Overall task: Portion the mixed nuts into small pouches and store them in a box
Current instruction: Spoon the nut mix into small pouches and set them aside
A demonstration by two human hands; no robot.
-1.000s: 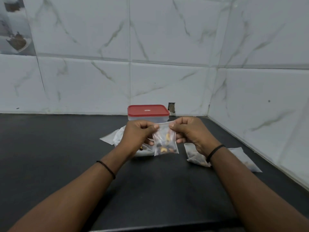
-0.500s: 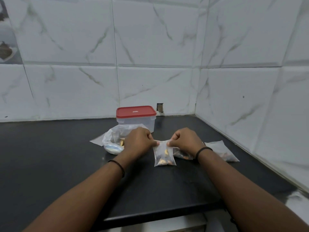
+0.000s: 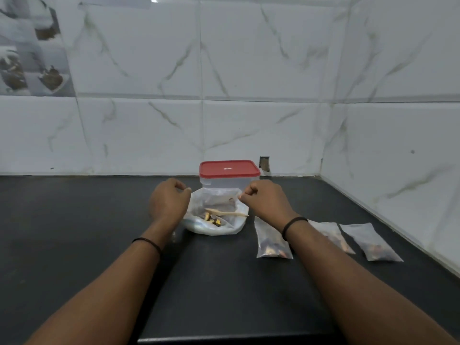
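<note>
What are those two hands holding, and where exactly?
Both hold the big plastic bag of nuts by its open rim: the left hand pinches the left edge, the right hand the right edge.

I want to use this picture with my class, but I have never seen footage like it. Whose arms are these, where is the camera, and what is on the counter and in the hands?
There is no machine here. The camera sits on a person's head and looks forward and down, so the arms are that person's own. The left hand and right hand each pinch the rim of a large clear bag of mixed nuts with a wooden spoon inside. Behind it stands a red-lidded box, closed. On the right, three filled small pouches lie flat on the black counter.
</note>
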